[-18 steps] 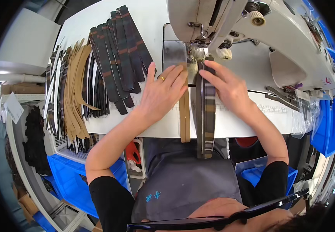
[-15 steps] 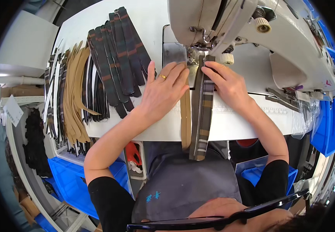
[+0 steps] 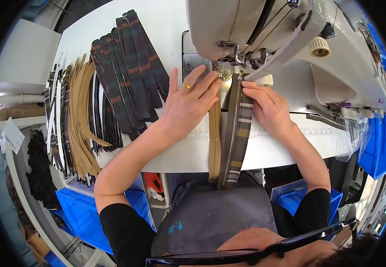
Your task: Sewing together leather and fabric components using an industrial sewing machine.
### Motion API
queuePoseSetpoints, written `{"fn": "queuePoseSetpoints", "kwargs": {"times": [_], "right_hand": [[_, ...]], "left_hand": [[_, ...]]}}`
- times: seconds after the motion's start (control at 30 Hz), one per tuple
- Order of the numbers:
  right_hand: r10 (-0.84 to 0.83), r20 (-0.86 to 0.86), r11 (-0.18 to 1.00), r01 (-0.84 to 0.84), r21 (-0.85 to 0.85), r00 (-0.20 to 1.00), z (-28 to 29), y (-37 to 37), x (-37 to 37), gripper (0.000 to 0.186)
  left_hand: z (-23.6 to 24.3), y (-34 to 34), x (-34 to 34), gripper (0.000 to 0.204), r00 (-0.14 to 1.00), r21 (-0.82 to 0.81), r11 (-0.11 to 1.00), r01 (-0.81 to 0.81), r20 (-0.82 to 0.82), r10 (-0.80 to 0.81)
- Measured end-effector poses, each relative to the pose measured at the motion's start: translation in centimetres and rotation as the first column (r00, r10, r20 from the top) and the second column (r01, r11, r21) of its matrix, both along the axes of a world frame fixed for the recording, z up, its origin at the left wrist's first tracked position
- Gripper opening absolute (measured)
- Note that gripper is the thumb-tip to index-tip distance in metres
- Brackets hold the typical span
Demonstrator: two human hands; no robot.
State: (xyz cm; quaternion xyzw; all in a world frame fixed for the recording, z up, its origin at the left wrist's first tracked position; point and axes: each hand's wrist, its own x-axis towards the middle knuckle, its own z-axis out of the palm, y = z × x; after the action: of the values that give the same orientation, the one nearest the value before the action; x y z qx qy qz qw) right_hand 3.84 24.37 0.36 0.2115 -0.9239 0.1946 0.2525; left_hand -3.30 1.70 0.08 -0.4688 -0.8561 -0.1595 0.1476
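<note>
Pinching one striped zipper strip [image 3: 242, 131] narrowly with right hand [image 3: 270, 109]. Laying left hand [image 3: 187, 107], loosely spread, over one tan strip [image 3: 214, 138]. Just beside one sewing machine [image 3: 291, 40].

So the left hand [image 3: 190, 104] was covering the top end of the tan strip [image 3: 215, 142], couldn't see where it stopped. Right hand [image 3: 268, 107] had some fingers curled out of sight, and its fingertips blocked a bit of the striped zipper strip [image 3: 242, 127]. Sewing machine [image 3: 250, 31] got chopped by the top edge, needle too small to make out. Ruler [image 3: 264, 132] markings? Way too tiny. Left sleeve [image 3: 128, 231] ran off the bottom, and the left arm [image 3: 130, 160] hid part of the blue crate [image 3: 86, 213].
</note>
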Motion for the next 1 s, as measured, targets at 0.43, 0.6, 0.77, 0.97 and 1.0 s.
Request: {"fn": "queuePoseSetpoints", "kwargs": {"times": [0.43, 0.6, 0.77, 0.97, 1.0], "right_hand": [[0.092, 0.011, 0.971, -0.088, -0.222, 0.996, 0.6, -2.3, -1.6, 0.030], [0.091, 0.099, 0.983, -0.073, -0.168, 0.991, -0.1, -2.4, -1.3, 0.033], [0.068, 0.002, 0.993, -0.068, -0.097, 0.998, -0.3, -2.4, -1.7, 0.034], [0.059, 0.013, 0.994, -0.058, -0.092, 0.998, -0.3, -2.6, -1.8, 0.032], [0.059, 0.011, 0.994, -0.058, -0.091, 0.998, -0.2, -2.7, -1.7, 0.032]], "left_hand": [[-0.3, -0.2, -0.6, 0.033, 0.998, 0.015, 0.999, -0.034, -0.047, 0.035], [-0.5, -0.2, -0.5, 0.028, 0.997, 0.050, 0.996, -0.072, -0.034, 0.074], [-0.1, 0.2, -0.5, 0.027, 0.981, 0.125, 0.984, -0.129, 0.158, 0.109], [-0.5, 0.0, -0.7, 0.029, 0.993, 0.121, 0.987, -0.104, 0.076, 0.095], [-0.5, 0.0, -0.7, 0.029, 0.993, 0.122, 0.987, -0.104, 0.075, 0.095]]}}
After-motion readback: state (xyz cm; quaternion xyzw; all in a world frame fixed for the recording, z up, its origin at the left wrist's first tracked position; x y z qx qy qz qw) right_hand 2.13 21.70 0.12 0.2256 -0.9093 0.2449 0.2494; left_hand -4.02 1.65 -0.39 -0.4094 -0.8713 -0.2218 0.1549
